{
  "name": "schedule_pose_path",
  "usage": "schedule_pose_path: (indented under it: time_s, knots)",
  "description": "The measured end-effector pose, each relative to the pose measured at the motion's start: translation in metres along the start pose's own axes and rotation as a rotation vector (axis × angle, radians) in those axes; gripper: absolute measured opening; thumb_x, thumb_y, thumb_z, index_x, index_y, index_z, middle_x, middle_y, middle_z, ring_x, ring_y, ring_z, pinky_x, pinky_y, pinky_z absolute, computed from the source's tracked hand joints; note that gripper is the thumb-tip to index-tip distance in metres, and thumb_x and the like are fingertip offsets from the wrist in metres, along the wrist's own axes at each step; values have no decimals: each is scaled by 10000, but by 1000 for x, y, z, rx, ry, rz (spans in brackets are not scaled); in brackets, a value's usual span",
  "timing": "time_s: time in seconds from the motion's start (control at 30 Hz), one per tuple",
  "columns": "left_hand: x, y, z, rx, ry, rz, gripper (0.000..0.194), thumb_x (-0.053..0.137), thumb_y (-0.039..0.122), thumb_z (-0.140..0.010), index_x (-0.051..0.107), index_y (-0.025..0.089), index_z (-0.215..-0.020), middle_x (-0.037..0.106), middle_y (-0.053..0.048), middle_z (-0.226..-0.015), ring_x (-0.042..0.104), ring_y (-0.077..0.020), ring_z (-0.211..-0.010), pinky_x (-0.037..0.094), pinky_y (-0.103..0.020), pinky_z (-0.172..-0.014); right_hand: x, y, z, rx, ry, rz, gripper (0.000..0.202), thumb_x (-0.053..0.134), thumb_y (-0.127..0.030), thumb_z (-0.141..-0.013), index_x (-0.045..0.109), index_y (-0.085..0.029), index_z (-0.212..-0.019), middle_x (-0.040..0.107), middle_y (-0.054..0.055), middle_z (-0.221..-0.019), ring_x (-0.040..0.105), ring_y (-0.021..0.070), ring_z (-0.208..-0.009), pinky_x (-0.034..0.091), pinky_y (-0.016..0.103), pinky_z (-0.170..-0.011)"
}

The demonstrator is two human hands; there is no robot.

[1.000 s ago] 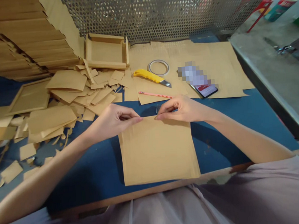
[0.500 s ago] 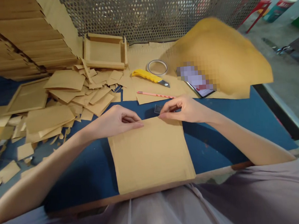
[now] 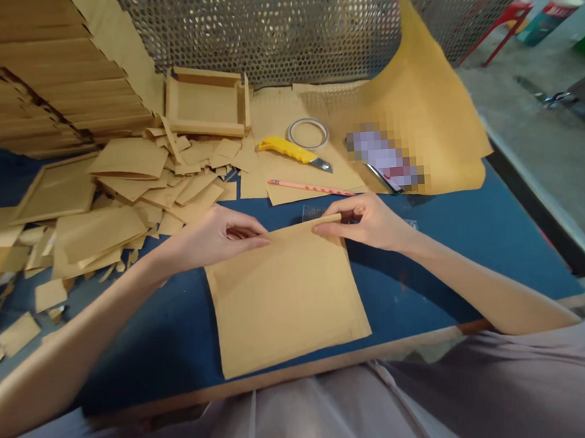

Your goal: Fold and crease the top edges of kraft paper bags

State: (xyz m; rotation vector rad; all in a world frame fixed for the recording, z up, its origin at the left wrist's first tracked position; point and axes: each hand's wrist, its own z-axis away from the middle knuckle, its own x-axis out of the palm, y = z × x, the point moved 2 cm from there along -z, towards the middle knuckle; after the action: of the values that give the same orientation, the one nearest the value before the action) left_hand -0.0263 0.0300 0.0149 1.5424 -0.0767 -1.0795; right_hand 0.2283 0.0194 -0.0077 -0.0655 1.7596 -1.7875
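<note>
A piece of brown paper (image 3: pixel 288 299) lies on the blue table top near its front edge. My left hand (image 3: pixel 226 235) pinches the paper's far edge, left of the middle. At the far right corner my right hand (image 3: pixel 360 222) is closed on the same edge, where a narrow strip is turned up between thumb and fingers. Partly behind the right fingers lies a small clear ruler-like piece (image 3: pixel 313 212). Beyond the hands are a pink pencil (image 3: pixel 310 188), a yellow cutter knife (image 3: pixel 292 151) and a roll of tape (image 3: pixel 308 133).
Paper scraps (image 3: pixel 98 232) cover the left side. Behind them are a cardboard tray (image 3: pixel 207 103) and a tall cardboard stack (image 3: pixel 46 69). A phone (image 3: pixel 383 159) lies on a large curled brown sheet (image 3: pixel 429 96) at the right, before a perforated metal panel (image 3: pixel 259 34).
The paper has shifted slightly left, and its far right edge now shows a turned-up strip. The large sheet's raised part has swung up and leftward.
</note>
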Motion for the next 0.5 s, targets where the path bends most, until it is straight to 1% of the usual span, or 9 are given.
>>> schedule_pose_path:
  time_s: [0.07,0.1,0.17,0.27,0.37,0.5]
  knots:
    - [3,5,-3,18,-6,-78,194,633,306,-842,762,171,-892,766,-18,-819,682,-122,-699,520,-174,-662,4,-2,2,-32,51,44,274,720,-419,-789,728,-147,-752,649,12,-649,519,99,-564,388,228,-504]
    - [6,9,-5,32,11,-112,191,621,296,-856,761,174,-898,765,-13,-815,679,-118,-691,510,-174,-665,5,-3,3,-54,73,70,256,717,-402,-795,732,-150,-753,662,14,-659,530,102,-573,401,228,-515]
    - [14,15,-9,55,64,-156,193,601,285,-881,762,179,-889,761,3,-787,673,-111,-671,486,-172,-658,7,-5,5,-108,103,121,221,710,-365,-804,736,-154,-744,683,16,-665,553,109,-587,422,228,-535]
    - [26,22,-15,57,135,-145,204,592,276,-893,765,173,-866,753,15,-744,655,-105,-638,449,-170,-608,8,-4,8,-183,136,171,183,697,-329,-818,742,-164,-751,710,16,-684,597,124,-610,461,236,-578]
    - [33,23,-17,93,183,-159,208,587,259,-893,769,169,-855,747,13,-716,604,-96,-568,415,-181,-552,8,-2,9,-205,159,170,149,688,-310,-825,761,-182,-805,749,24,-759,656,148,-669,507,250,-636]
    - [35,21,-12,169,244,-187,224,566,258,-907,773,173,-905,765,-11,-761,576,-96,-532,406,-195,-537,10,-3,9,-222,148,157,161,668,-316,-844,781,-203,-862,778,30,-842,703,176,-739,546,272,-683]
